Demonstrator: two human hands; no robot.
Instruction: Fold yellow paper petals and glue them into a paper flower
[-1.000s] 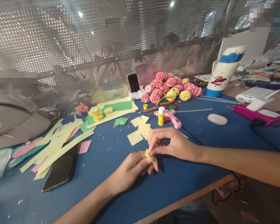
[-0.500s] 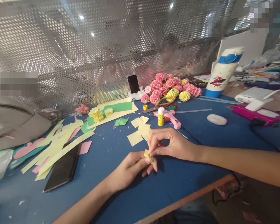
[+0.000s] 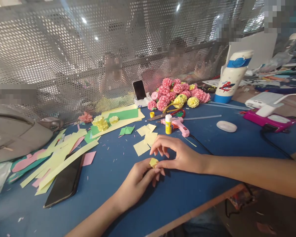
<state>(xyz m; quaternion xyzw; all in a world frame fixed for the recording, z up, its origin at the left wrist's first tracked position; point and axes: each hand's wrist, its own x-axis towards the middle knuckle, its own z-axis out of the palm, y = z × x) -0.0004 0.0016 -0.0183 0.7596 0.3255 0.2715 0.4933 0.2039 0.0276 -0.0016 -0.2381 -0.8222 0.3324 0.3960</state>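
Little yellow paper piece (image 3: 153, 162) sits just below mid-frame, pinched in the left hand (image 3: 137, 180). Right hand (image 3: 179, 154) has its thumb up against it, other fingers spread loose. Yellow squares (image 3: 141, 148) lie just above, then a glue stick (image 3: 168, 125) and pink glue gun (image 3: 184, 129), with paper flowers (image 3: 179, 92) heaped upper right of centre.

Blue table (image 3: 108, 171): beneath the person's fingers (image 3: 167, 141)
Yellow paper squares (image 3: 141, 148): just beyond the fingers
Glue stick (image 3: 168, 126): upright, farther beyond them
Black phone (image 3: 64, 186): left of them, partly under paper strips (image 3: 70, 163)
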